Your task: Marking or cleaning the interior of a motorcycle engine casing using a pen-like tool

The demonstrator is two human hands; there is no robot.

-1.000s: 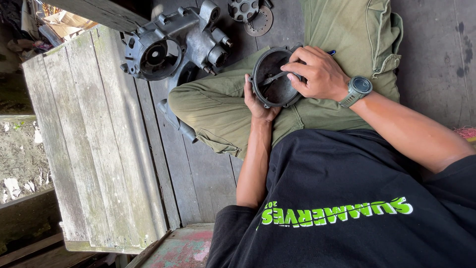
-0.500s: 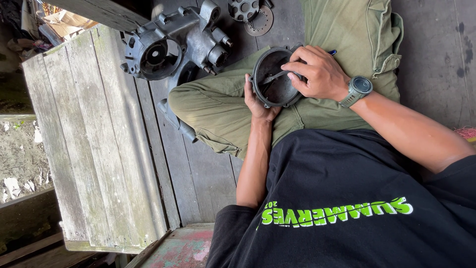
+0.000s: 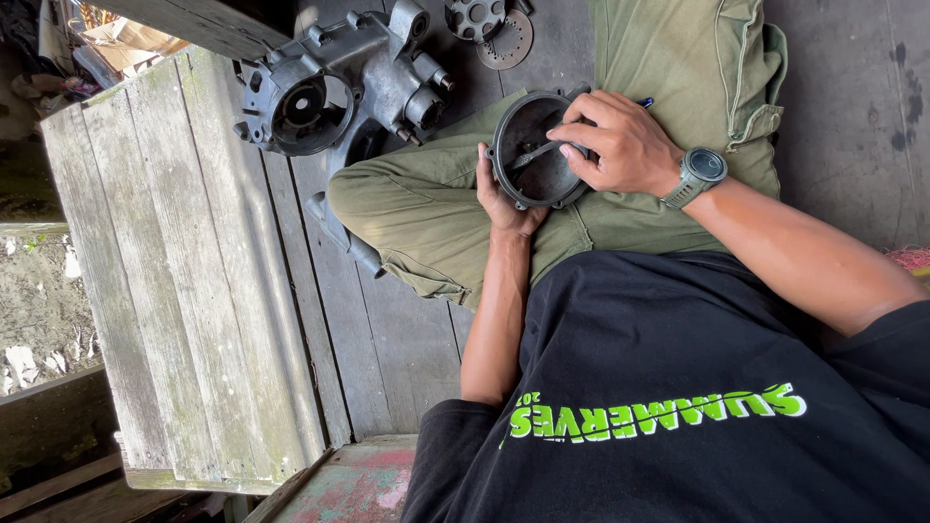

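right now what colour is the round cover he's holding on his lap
Black, dull and grimy, seen in the head view: the round cover sits between the left hand and right hand.

Dull metal, worn wood, soft cloth

The round cover (image 3: 531, 160) in my hands is dark, matt, grimy metal; the engine casing (image 3: 334, 82) far left is rough grey cast metal. The planks (image 3: 184, 291) are weathered, grainy wood, and my trousers (image 3: 436, 213) are matt olive cloth.

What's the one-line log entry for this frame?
left hand: holds round dark cover from below | right hand: presses thin tool inside cover | cover: over lap | engine casing: on floor
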